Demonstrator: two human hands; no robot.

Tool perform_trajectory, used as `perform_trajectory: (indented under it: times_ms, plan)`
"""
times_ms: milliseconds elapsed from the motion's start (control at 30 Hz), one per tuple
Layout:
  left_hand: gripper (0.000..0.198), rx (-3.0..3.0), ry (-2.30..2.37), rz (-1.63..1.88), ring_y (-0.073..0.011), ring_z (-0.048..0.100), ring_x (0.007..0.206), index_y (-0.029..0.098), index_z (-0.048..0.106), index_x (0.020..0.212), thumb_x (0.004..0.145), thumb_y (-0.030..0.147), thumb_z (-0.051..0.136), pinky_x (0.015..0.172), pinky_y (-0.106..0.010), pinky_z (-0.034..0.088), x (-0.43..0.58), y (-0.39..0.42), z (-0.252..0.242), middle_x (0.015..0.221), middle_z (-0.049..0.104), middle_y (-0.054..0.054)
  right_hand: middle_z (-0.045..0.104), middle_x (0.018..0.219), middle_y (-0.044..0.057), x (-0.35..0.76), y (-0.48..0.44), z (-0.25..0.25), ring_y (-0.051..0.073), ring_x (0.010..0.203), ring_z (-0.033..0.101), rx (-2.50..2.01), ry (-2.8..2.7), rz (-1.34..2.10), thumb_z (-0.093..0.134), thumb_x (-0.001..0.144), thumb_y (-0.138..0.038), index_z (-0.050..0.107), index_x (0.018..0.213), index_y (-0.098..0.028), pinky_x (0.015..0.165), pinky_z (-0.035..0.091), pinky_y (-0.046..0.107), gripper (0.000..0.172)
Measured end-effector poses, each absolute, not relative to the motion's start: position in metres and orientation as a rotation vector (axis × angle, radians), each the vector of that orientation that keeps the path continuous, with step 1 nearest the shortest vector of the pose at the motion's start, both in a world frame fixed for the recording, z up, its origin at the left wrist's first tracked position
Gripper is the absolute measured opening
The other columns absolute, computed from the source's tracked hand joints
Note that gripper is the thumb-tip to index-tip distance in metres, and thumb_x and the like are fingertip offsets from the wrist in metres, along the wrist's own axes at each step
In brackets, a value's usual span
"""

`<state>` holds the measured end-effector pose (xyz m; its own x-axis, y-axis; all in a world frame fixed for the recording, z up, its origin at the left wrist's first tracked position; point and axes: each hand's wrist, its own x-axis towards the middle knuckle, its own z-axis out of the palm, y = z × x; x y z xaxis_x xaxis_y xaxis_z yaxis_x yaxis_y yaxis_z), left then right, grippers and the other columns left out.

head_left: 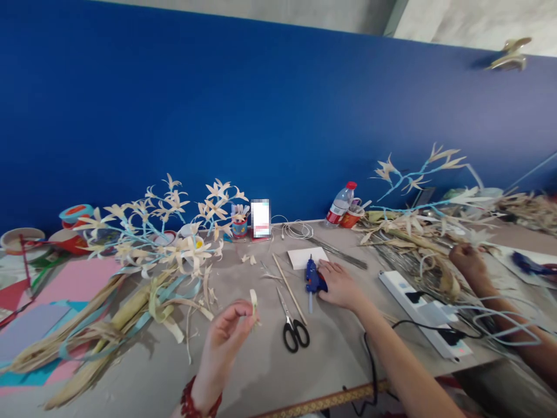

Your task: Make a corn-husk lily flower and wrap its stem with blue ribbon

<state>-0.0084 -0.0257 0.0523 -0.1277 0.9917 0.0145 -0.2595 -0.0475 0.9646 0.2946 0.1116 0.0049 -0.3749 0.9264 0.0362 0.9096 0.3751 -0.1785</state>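
Observation:
My left hand (pixel 232 328) pinches a small pale strip of corn husk (pixel 254 299) between thumb and fingertips, above the table. My right hand (pixel 342 284) is on the handle of a blue hot glue gun (pixel 311 276). Its nozzle points away from me over a white card (pixel 300 259), and a glue stick juts from its rear. My fingers partly hide the handle. Between my hands lie black-handled scissors (pixel 296 335) and a thin wooden stick (pixel 289 289).
Husk-flower branches (pixel 169 226) stand at the left, beside husk bundles (pixel 130 313) and coloured paper (pixel 82 278). A power strip (pixel 426 316) with cords lies at the right, near another person's hand (pixel 470 264). At the back are a bottle (pixel 340 204) and a phone (pixel 260 218).

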Motion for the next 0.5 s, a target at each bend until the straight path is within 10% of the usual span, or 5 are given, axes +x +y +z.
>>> perform_trajectory:
  times_ms: [500]
  plan:
    - [0.014, 0.855, 1.096, 1.403, -0.0119, 0.05, 0.07, 0.018, 0.066, 0.075, 0.074, 0.03, 0.072, 0.066, -0.021, 0.04, -0.008, -0.02, 0.048, 0.076, 0.059, -0.001, 0.067, 0.086, 0.011, 0.316, 0.106, 0.012, 0.022, 0.07, 0.064, -1.493, -1.959, 0.542, 0.03, 0.088, -0.031, 0.053, 0.105, -0.016, 0.062, 0.05, 0.032, 0.033]
